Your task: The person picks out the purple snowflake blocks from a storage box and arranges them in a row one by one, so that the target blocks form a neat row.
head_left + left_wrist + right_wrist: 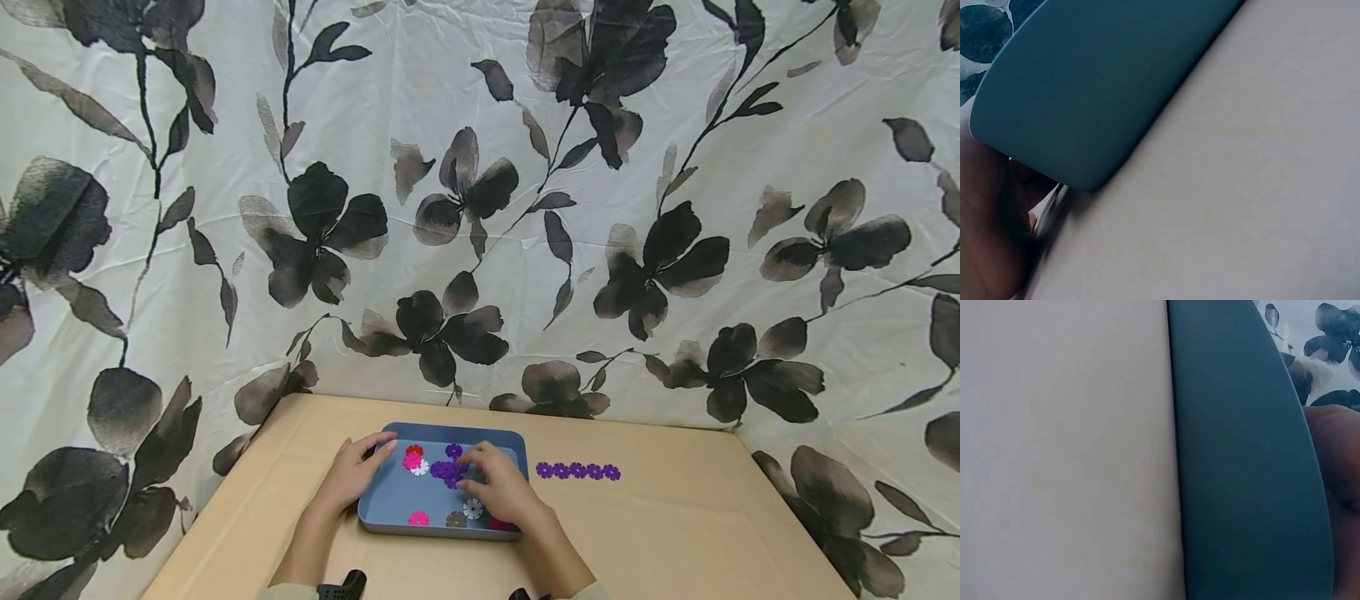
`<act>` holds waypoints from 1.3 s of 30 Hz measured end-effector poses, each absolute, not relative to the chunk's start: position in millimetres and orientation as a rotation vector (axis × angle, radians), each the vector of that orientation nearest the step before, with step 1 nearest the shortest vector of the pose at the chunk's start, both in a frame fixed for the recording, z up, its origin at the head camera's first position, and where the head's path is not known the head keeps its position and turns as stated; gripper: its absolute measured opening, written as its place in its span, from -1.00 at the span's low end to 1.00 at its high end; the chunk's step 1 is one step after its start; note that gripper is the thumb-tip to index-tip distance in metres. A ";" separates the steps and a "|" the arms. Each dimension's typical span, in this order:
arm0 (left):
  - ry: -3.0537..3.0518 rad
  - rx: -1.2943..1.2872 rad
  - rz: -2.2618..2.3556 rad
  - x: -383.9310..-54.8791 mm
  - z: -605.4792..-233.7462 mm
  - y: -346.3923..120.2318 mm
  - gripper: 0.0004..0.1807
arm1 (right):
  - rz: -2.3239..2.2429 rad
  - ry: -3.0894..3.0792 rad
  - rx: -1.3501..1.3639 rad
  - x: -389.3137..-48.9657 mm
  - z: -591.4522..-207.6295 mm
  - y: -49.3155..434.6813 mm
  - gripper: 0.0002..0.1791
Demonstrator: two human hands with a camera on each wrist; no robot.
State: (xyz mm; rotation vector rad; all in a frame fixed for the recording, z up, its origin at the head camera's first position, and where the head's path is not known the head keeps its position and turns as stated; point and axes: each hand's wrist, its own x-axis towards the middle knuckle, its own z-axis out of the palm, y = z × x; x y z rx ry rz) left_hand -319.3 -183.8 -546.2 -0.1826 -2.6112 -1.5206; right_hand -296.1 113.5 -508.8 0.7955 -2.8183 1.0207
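Observation:
A blue tray [420,429] lies on the table and holds small flower-shaped discs. In the head view, my left hand [351,473] grips the tray's left edge, with its thumb reaching over the rim. My right hand [501,485] is over the tray's right half. Its thumb and index finger stand apart at a cluster of purple flower discs [447,472], and no disc shows clearly pinched. Pink [418,518], red [415,451], white [472,508] and brown [456,519] discs lie around in the tray. Both wrist views show mainly the tray's outer wall [1104,81].
To the right of the tray, several purple flower discs [578,471] form a straight row on the tan table [675,517]. A white cloth [450,75] with dark flowers hangs behind the table and down its sides.

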 end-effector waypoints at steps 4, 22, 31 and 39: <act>-2.610 -0.179 -1.529 -319.4 -546.5 -183.5 -0.45 | 0.935 -2.847 0.871 -295.3 -512.4 108.9 -0.67; -2.607 -0.171 -1.544 -317.1 -546.1 -183.6 -0.44 | 0.651 -2.902 0.958 -293.2 -520.9 102.6 -0.62; -2.607 -0.170 -1.545 -317.9 -546.6 -183.9 -0.43 | 0.648 -2.876 0.936 -294.1 -523.0 101.6 -0.65; -2.607 -0.176 -1.544 -318.4 -546.7 -184.0 -0.42 | 0.612 -2.843 0.927 -293.8 -524.4 101.0 -0.69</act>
